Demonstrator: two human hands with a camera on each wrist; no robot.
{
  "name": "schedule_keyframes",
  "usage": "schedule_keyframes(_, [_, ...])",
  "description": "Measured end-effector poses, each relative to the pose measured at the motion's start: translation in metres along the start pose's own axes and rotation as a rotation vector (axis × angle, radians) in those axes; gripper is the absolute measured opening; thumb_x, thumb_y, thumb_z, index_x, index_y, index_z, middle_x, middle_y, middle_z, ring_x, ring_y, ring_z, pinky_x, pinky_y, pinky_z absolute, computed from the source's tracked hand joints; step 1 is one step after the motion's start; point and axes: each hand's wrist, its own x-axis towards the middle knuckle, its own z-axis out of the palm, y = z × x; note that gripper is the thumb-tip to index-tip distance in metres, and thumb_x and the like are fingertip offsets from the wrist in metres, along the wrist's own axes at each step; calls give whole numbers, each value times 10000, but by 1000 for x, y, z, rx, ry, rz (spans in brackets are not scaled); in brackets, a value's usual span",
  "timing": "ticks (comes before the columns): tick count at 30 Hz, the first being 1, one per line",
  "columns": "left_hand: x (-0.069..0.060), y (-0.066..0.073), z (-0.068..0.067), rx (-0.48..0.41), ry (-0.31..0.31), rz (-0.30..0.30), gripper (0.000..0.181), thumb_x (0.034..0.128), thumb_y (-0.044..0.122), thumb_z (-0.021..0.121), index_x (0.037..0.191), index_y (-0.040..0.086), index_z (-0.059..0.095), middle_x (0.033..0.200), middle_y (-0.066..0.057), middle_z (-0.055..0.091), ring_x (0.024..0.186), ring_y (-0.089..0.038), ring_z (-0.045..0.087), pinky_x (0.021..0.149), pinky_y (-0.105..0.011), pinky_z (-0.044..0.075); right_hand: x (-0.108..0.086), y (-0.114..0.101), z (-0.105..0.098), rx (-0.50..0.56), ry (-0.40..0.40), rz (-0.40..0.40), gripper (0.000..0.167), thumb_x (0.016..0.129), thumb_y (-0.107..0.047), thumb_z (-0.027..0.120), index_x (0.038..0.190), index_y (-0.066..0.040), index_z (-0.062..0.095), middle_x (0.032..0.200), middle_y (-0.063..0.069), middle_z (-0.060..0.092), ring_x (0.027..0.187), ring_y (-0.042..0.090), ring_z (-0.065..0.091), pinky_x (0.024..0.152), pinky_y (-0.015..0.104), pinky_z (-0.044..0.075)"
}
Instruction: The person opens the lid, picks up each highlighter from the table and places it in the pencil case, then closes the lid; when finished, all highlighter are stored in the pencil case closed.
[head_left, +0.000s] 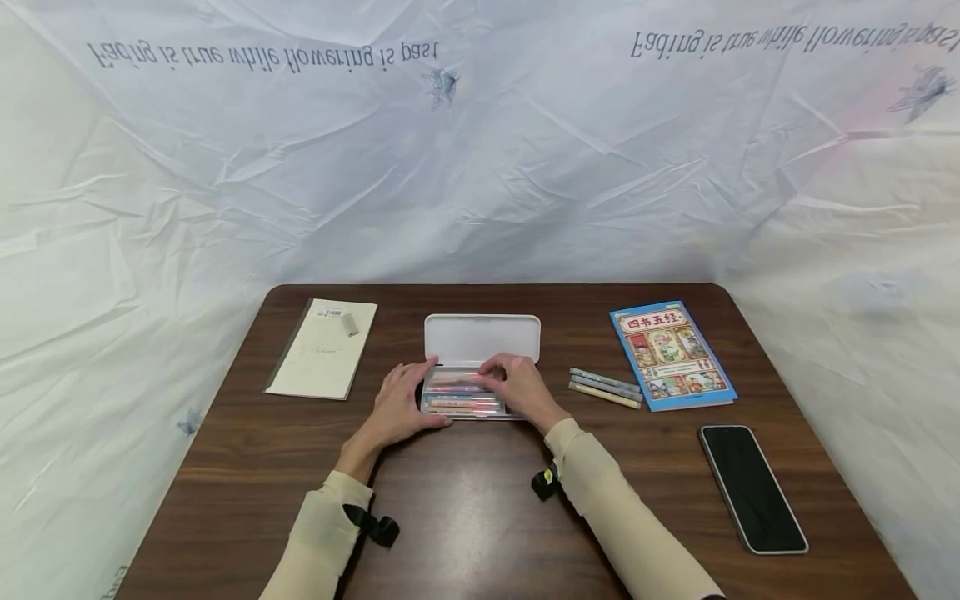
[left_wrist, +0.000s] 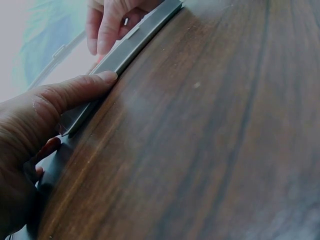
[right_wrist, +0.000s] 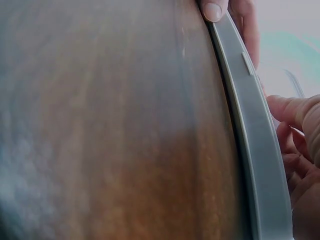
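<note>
An open white pencil case [head_left: 482, 339] lies at the middle of the table, its lid tipped back. Pens and pencils [head_left: 463, 406] lie inside it in two rows. My left hand [head_left: 400, 406] holds the case by its left end, the thumb [left_wrist: 95, 86] on the front wall and the other fingers toward the back corner. Over the right half of the case, my right hand [head_left: 523, 389] bends into the upper row and pinches a pinkish pen [head_left: 459, 384] near its right end. The right fingertips are partly hidden by the case wall in the right wrist view.
Three pens or markers [head_left: 606, 387] lie right of the case, beside a blue-edged book [head_left: 675, 357]. A phone [head_left: 753, 489] is nearer the right front. On the left, a cream notebook [head_left: 318, 354] carries a small pale eraser-like block [head_left: 349, 324]. White sheeting hangs behind the table.
</note>
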Motion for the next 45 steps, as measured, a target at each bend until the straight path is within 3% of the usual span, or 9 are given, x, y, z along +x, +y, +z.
schedule_keyframes(15, [2,3,1,1,-6,-5,1113,690,522,947,1635,257,424,1550,-93,528,1511,-434,310,1163,-729,251,-3,-1,-4,-52,-60,65,56,929,-177,825,965,-135,835,976,11,763,838,153,639,781,365,538])
schedule_keyframes(21, [1,3,1,-15,-7,3,1112,691,516,950,1634,243,428,1552,-102,528,1516,-443,302,1182,-722,224,-5,1,-6,-66,-70,50,48,944,-180,808,964,-146,836,1009,2,770,941,183,691,877,417,569])
schedule_keyframes(30, [0,3,2,-21,-14,-3,1117,700,514,949,1643,250,412,1567,-102,514,1530,-441,281,1178,-738,213,-29,11,-22,-15,90,104,62,930,-199,827,968,-152,815,986,-8,760,929,192,671,851,421,544])
schedule_keyframes(38, [-2,3,1,-11,-12,3,1112,694,518,949,1636,241,425,1557,-107,524,1526,-444,287,1181,-731,219,-72,37,-62,19,166,236,150,933,-185,828,1059,-120,778,908,9,710,792,168,592,719,303,490])
schedule_keyframes(45, [-2,1,-1,-13,8,5,1111,684,529,955,1628,250,439,1544,-106,534,1515,-456,300,1182,-720,224,-108,65,-96,-60,275,238,176,896,-107,852,1049,-68,774,901,74,742,704,139,593,640,274,470])
